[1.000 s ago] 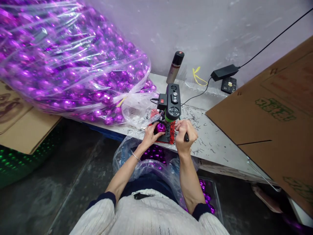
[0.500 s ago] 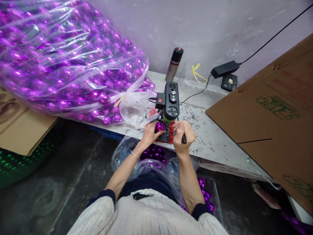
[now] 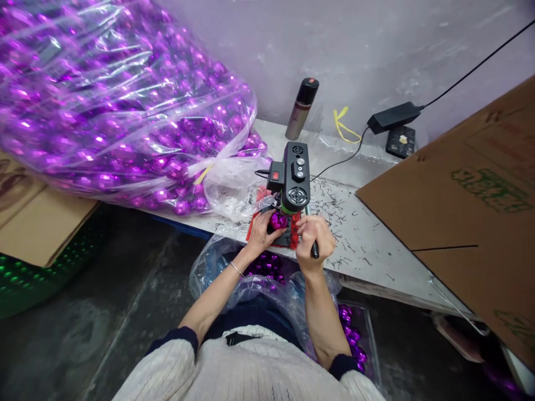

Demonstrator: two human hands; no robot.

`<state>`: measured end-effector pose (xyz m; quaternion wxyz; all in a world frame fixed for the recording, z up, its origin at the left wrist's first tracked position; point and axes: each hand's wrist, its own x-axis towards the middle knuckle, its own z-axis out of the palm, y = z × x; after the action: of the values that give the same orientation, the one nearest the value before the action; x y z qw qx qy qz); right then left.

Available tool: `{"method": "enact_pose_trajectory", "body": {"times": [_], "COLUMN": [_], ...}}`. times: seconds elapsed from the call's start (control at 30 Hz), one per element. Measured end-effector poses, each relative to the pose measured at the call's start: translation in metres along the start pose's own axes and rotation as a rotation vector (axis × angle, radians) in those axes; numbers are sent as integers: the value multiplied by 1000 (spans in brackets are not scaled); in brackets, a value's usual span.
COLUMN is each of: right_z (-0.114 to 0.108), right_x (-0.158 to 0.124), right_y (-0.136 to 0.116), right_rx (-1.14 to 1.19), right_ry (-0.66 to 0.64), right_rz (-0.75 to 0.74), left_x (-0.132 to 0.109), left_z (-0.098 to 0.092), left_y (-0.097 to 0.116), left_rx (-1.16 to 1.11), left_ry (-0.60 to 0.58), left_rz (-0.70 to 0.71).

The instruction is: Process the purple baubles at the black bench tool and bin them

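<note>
My left hand point(image 3: 261, 234) is closed around a shiny purple faceted ball point(image 3: 278, 221), with thumb and fingers on its near and left sides. The ball sits beneath the front end of a small black bench press-like machine point(image 3: 297, 172) with round vents, buttons and a red switch. My right hand point(image 3: 314, 240) is a fist to the right of the machine, wrapped round a black handle point(image 3: 315, 250) whose end pokes out below. Where the handle joins is hidden by the fist. Red matting point(image 3: 295, 231) lies under the machine.
A big clear bag of purple balls point(image 3: 125, 111) fills the left. Behind the machine stand a spray can point(image 3: 301, 108) and a black power adapter point(image 3: 395, 117). A cardboard box point(image 3: 460, 184) is at right. Dark shavings litter the table point(image 3: 371, 245). An open plastic bag point(image 3: 217, 262) hangs at my lap.
The view has shifted slightly, so the machine and ball appear a little lower and to the right. My left hand still grips the ball; the handle end in my right fist sits slightly lower.
</note>
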<state>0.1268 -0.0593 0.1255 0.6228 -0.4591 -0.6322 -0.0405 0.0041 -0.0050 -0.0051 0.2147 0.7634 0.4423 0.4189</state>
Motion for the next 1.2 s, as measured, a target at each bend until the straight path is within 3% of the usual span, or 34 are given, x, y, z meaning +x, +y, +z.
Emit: {"method": "enact_pose_trajectory", "body": {"times": [0.37, 0.6, 1.2], "right_z": [13, 17, 22], "right_x": [-38, -41, -49], "right_y": [24, 28, 37], "right_rx": [-53, -4, -6], "right_ry": [62, 118, 111], "right_rz": [-46, -48, -53], "left_x": [-2, -2, 1], "left_z": [0, -1, -3], "left_y": [-2, 0, -2], "left_rx": [-16, -5, -15], "left_ry": [19, 3, 29], "left_rz": [50, 35, 92]}}
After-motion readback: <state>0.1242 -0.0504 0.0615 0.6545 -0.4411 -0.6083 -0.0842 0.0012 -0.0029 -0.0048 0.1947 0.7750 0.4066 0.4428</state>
